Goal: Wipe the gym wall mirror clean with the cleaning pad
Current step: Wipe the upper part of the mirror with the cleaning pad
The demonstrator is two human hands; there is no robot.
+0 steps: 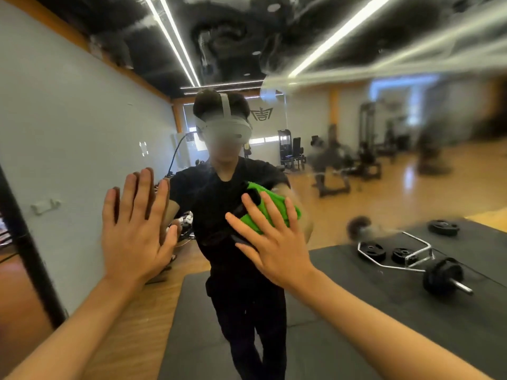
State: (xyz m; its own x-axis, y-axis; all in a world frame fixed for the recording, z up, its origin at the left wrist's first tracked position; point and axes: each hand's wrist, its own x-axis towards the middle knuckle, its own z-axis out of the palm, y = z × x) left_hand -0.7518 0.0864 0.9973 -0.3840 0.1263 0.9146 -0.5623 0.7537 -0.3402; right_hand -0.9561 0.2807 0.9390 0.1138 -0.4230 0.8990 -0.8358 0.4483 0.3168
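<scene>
A: Mirror (384, 165) fills your whole view, and it is far from clean. A grey haze sits at 12 o'clock, and a smeared band runs from about 1 o'clock across to 3, blurring the reflected gym machines.

B: And lower down?

A: The glass looks clearer from 4 to 7 o'clock. You can read the barbell (428, 272) and plates on the black mat (370, 311) sharply there, apart from one dark blot at 3 o'clock, just above the bar.

B: Where are my hands?

A: Your left hand (134, 231) is at 9 o'clock from centre, fingers straight and together, palm toward the glass and holding nothing. It seems to brace you, though I cannot tell whether it actually touches the glass.

B: And the pad?

A: The pad (263, 212), bright green, sits just right of centre under your right hand (274, 239). Your fingers are spread flat over it, pressing it against the glass, not curled round it. A dark strap or handle shows at its left edge.

B: So which step is this?

A: Mid-wipe, I judge, with the worst still ahead. Next, carry the pad up toward 1 o'clock and work through that band, keeping firm, even pressure so the pad does not slip from under your palm.
</scene>
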